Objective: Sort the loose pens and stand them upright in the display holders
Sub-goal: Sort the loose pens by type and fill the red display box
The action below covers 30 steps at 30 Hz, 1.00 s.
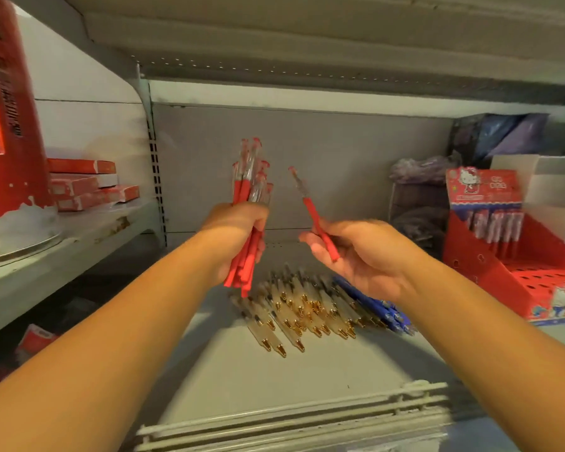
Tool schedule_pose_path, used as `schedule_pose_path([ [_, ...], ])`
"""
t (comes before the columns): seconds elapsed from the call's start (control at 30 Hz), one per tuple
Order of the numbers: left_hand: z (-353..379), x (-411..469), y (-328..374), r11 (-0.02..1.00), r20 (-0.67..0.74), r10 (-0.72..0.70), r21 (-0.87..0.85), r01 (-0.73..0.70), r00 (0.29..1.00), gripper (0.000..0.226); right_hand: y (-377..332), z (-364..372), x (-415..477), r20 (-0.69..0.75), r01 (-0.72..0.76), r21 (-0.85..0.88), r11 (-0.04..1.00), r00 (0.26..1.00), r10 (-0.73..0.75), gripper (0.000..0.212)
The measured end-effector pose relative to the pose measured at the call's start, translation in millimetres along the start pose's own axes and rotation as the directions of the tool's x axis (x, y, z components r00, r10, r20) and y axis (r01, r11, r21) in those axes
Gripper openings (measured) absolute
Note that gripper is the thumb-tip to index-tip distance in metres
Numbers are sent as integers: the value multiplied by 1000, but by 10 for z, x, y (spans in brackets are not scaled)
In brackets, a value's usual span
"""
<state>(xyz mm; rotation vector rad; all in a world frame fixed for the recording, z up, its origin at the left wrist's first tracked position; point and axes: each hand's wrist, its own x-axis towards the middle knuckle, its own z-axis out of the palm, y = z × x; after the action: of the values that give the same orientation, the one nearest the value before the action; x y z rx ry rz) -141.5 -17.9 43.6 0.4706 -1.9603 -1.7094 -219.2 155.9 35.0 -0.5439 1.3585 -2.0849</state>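
Observation:
My left hand [238,236] grips a bunch of red pens [250,177], held upright above the shelf. To its right, my right hand [356,252] pinches a single red pen [310,213] that tilts up and to the left. Below both hands, a heap of clear gold-tipped pens [300,308] lies on the grey shelf [274,370], with several blue pens [379,308] beside it on the right. A red cartoon-cat display holder [509,272] stands at the right with a few pens upright in its back row.
Red flat boxes [85,187] are stacked on a side shelf at the left, next to a tall red display [7,109]. Dark bagged goods [421,203] sit at the back right. A wire rail [294,419] edges the shelf front. Another shelf hangs overhead.

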Motion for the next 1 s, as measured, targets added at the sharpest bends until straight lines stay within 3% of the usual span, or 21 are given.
schedule_pose_path([
  [0.1,432,-217,134,988,161,85,-143,-62,983,8,-45,-245,-365,32,152,121,981,987,-157,20],
  [0.2,985,-503,198,950,335,142,-311,-33,931,11,-135,-584,-723,-20,295,152,943,955,-295,24],
  [0.4,2147,-1057,184,884,508,234,-467,37,829,16,-373,-1486,-1436,-135,392,129,911,917,-376,19],
  [0.57,3127,-1435,274,837,553,288,-541,74,782,22,-587,-2290,-1993,-179,464,129,876,880,-440,20],
  [0.73,4005,-1729,405,824,558,349,-565,37,753,13,-863,-3023,-2389,-146,480,62,875,872,-468,24],
  [1.0,4614,-1630,419,846,457,358,-528,-76,814,15,-1255,-3672,-2190,-58,454,108,885,891,-450,19],
])
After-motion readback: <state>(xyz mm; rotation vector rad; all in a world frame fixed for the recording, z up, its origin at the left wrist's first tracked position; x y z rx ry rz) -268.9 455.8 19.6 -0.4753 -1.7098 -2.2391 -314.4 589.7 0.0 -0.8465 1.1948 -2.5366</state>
